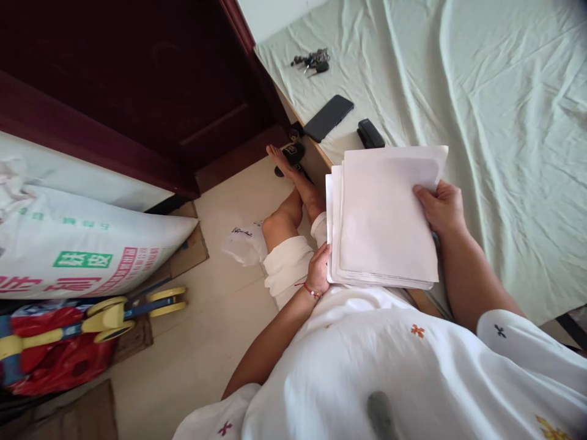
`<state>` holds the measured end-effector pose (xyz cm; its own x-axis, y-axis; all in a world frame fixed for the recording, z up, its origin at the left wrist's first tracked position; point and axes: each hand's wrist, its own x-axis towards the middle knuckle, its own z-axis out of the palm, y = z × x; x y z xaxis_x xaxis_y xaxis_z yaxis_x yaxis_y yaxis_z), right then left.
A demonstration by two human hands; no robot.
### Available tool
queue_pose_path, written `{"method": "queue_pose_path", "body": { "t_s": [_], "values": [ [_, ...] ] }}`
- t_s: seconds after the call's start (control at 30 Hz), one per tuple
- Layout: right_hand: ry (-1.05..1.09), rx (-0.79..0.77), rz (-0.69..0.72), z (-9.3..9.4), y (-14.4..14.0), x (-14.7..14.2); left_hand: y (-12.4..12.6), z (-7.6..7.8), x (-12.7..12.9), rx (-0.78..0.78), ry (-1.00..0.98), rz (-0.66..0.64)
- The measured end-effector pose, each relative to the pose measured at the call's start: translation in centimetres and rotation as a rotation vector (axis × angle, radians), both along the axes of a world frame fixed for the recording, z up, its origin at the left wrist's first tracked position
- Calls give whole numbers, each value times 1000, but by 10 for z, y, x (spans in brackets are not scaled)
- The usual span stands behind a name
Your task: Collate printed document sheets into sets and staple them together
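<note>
A loose stack of white paper sheets (387, 214) is held up in front of my body, its edges fanned unevenly on the left side. My right hand (443, 205) grips the upper right edge, thumb lying on the top sheet and fingers hidden behind. At the lower left edge, my left hand (320, 269) is closed round the stack, most of its fingers out of sight underneath. Just beyond the paper, a black stapler (370, 134) lies on the bed's pale green sheet (518, 153).
A dark phone (329, 118) and a bunch of keys (314, 61) rest near the bed's left edge. On the floor are a plastic bag (245, 243), a large printed sack (92, 241) and a yellow-blue wheeled toy (110, 318). A dark red door (137, 79) stands at upper left.
</note>
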<state>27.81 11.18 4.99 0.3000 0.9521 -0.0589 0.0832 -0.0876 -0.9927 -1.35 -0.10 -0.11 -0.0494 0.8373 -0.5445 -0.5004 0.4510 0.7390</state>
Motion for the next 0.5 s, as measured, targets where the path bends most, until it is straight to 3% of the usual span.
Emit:
{"method": "queue_pose_path", "body": {
  "t_s": [0.5],
  "values": [
    [-151,45,44,0,-5,-13,-4,-9,-1,1,73,-14]
  ]
}}
